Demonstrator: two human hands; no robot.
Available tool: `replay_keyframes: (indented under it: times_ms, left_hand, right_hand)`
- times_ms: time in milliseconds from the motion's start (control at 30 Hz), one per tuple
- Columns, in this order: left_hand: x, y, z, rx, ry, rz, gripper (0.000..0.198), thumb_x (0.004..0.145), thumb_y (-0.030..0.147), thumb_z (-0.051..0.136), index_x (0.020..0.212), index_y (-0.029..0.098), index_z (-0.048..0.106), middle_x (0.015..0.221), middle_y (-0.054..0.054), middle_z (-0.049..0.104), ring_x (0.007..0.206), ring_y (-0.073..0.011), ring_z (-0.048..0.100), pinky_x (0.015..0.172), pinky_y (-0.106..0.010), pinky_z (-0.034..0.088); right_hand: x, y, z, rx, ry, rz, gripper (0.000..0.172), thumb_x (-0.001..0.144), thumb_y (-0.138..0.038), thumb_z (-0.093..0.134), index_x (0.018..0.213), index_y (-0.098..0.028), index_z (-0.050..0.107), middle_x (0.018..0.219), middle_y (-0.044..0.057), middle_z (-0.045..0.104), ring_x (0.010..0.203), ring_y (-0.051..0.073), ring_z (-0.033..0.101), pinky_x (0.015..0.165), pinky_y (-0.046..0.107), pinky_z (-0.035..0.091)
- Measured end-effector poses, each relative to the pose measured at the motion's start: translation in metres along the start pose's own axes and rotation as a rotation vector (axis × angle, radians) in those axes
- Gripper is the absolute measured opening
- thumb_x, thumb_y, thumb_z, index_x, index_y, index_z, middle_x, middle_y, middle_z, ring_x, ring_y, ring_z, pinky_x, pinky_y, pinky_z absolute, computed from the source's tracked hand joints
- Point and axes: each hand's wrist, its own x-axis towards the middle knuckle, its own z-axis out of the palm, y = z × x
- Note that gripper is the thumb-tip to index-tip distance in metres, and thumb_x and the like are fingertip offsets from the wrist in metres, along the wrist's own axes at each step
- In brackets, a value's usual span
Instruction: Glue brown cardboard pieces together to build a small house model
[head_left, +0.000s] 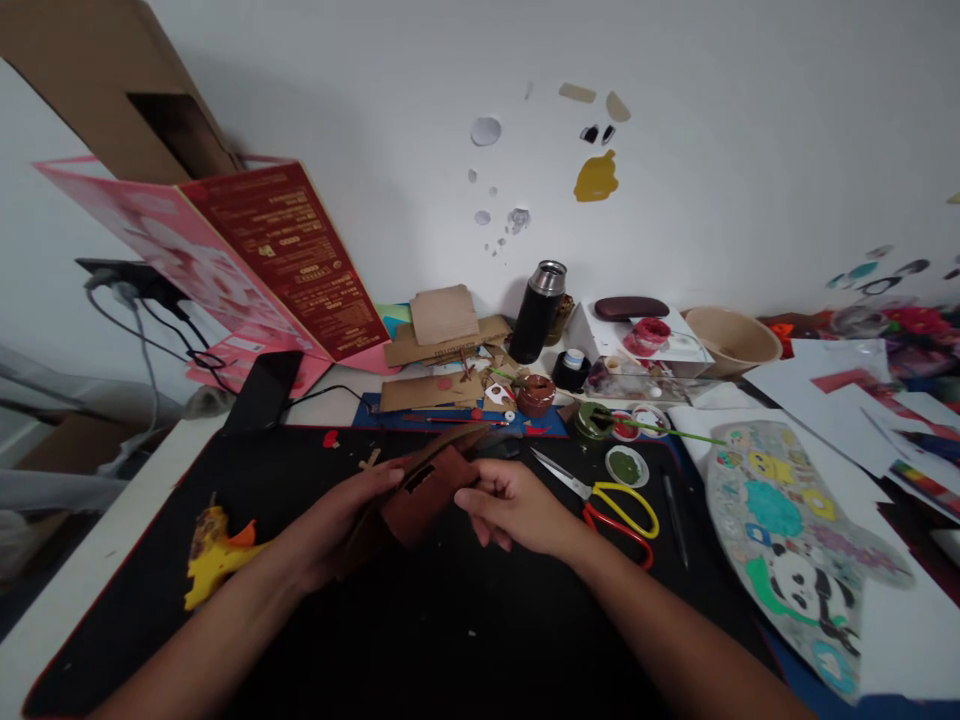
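Note:
A reddish-brown cardboard piece (427, 500) with a ragged rectangular slot is held up over the black mat, tilted. My left hand (356, 515) grips its left side, the fingers partly hidden behind it. At the piece's right edge, my right hand (506, 505) is closed, thumb against curled fingers, touching or pinching that edge. Just right of this hand lie scissors (592, 490) with one yellow and one red handle, blades apart. A yellow glue gun (214, 560) rests on the mat near my left forearm.
Along the back stand a black thermos (538, 310), a brown paint jar (536, 395), a green paint jar (594, 420) with a brush across it, and cardboard scraps (446, 315). A painted board (795, 550) lies right, a black pen (675, 520) beside it. A phone (264, 392) is at left.

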Motion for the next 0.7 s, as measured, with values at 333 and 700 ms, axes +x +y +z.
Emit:
replay_keyframes:
  times_ms: [333,700]
  left_hand:
    - [0.006,0.006,0.005,0.120,-0.053,0.004,0.050,0.083,0.045,0.082,0.126,0.020,0.076,0.115,-0.009,0.080,0.098,-0.0238,0.073,0.081,-0.027,0.052]
    - [0.012,0.006,0.009,0.108,-0.046,0.011,0.048,0.083,0.041,0.081,0.126,0.020,0.076,0.127,-0.012,0.077,0.108,-0.0299,0.072,0.090,-0.033,0.052]
  right_hand:
    - [-0.001,0.017,0.006,0.081,0.039,0.046,0.054,0.083,-0.072,0.071,0.083,-0.021,0.054,0.049,-0.009,0.057,0.034,0.007,0.043,0.035,0.018,0.031]
    - [-0.001,0.026,0.010,0.121,0.151,-0.007,0.054,0.082,-0.072,0.072,0.087,-0.020,0.058,0.043,-0.013,0.047,0.032,0.006,0.037,0.034,0.019,0.025]
